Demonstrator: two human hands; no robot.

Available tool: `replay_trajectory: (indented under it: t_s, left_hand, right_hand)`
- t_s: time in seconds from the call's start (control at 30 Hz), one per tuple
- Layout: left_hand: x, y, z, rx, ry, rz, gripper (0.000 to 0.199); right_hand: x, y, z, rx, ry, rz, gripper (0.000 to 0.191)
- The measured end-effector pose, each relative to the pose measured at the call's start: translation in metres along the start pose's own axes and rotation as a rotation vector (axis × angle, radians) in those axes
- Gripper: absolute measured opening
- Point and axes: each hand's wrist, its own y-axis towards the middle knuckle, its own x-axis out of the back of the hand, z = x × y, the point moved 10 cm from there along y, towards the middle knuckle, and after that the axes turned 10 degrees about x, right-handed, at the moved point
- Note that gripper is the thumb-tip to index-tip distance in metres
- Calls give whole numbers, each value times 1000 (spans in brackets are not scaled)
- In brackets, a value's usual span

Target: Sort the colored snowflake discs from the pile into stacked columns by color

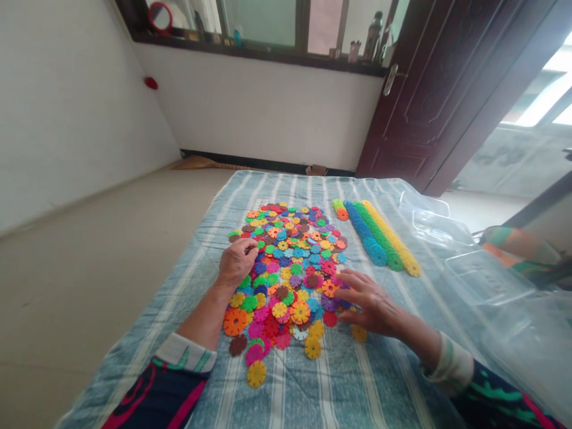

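Observation:
A pile of colourful notched plastic discs point(280, 310) spreads over the middle of a striped cloth. My left hand point(238, 260) is at the pile's left edge with its fingers curled in; whatever they hold, if anything, is hidden. On the right side of the pile, my right hand point(369, 300) has its fingers apart, touching or just above purple and orange discs. Beyond it lie three long rows of overlapping discs: a blue row point(364, 233), a green row point(375, 235) and a yellow row point(391, 237). A short row point(340, 210) of yellow-green and orange discs sits beside them.
Clear plastic boxes point(487, 277) stand along the right edge of the striped cloth point(286, 411). A dark red door point(429, 77) is at the back right. Bottles and cups line the window sill point(268, 52). Tiled floor point(111, 256) runs along the left.

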Motion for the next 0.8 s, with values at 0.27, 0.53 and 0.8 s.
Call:
replay_trajectory:
  t_s: [0.27,0.53,0.8]
  left_hand:
    - [1,0,-2,-5,-2,4,17]
    - [0,1,-2,-11,11,0,17]
    - [0,4,3,-31,-3,-13,17]
  right_hand:
    - [-16,28,-23,-54,-64,-53,47]
    - [-8,47,18,0,-29,-118,44]
    - [-38,91,81,303,7,35,40]
